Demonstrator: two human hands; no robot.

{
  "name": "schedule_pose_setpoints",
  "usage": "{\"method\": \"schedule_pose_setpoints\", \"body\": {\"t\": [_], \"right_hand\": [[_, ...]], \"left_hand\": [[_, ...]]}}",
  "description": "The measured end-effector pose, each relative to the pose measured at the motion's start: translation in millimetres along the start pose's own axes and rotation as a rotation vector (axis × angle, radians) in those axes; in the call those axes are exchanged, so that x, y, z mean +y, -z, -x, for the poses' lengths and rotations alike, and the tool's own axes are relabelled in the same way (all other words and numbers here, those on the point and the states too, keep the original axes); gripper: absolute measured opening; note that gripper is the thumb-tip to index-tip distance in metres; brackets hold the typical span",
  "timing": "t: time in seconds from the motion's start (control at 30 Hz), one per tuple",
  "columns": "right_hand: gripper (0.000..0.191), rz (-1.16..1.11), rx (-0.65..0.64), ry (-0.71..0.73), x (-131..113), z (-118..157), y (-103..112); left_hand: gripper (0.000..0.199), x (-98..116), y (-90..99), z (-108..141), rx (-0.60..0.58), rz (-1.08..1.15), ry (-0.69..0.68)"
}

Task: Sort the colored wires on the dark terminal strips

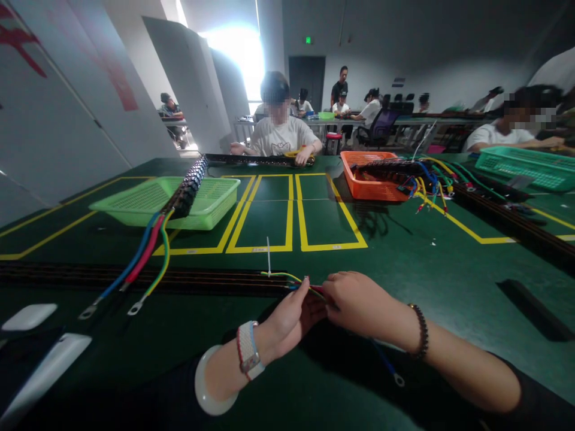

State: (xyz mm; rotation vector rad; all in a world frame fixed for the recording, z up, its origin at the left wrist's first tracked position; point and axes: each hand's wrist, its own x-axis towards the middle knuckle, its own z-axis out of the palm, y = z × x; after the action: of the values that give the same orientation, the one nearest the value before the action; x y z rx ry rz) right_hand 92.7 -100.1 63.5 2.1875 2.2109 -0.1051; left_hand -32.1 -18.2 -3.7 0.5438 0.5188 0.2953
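My left hand (291, 320) is closed round a small bundle of wires, thumb on top, just past the end of a long black sleeve or strip (148, 278). Right beside it, my right hand (362, 302) is also closed on the wires, its fingertips partly hidden behind the knuckles. Between the hands a red wire (317, 290) shows. A yellow-green wire (287, 275) runs out to the left along the strip. Upright by that wire stands a white cable tie (268, 257). Below my right wrist, a blue wire ends in a ring terminal (399, 379).
A light green basket (220, 206) carries a black-sleeved cable (193, 179) with ring-ended wires. Further right are an orange basket (381, 188) with a wire bundle and a teal basket (530, 170). Across the green table (440, 287) a person (281, 131) sits at work.
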Motion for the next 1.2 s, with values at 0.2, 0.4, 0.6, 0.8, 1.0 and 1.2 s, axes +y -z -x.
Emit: {"method": "schedule_pose_setpoints", "body": {"t": [0.2,0.4,0.6,0.8,1.0,1.2], "right_hand": [[0.016,-0.056,0.124,-0.213,30,-7,10],[0.017,-0.173,0.259,-0.236,56,-32,-24],[0.021,-0.162,0.312,-0.235,64,-46,-48],[0.018,-0.158,0.300,-0.167,63,-41,-41],[0.040,-0.154,0.186,-0.218,48,-26,-9],[0.050,-0.074,-0.125,-0.147,24,-5,13]], "left_hand": [[0.035,5,-5.9,8,-0.075,-0.064,-0.004],[0.039,5,-7.5,7,-0.047,-0.114,0.003],[0.036,3,-5.0,4,-0.043,-0.107,-0.007],[0.036,5,-5.4,5,-0.063,-0.109,0.007],[0.031,6,-7.7,9,-0.055,-0.088,0.002],[0.027,3,-2.6,6,-0.069,-0.045,0.006]]}}
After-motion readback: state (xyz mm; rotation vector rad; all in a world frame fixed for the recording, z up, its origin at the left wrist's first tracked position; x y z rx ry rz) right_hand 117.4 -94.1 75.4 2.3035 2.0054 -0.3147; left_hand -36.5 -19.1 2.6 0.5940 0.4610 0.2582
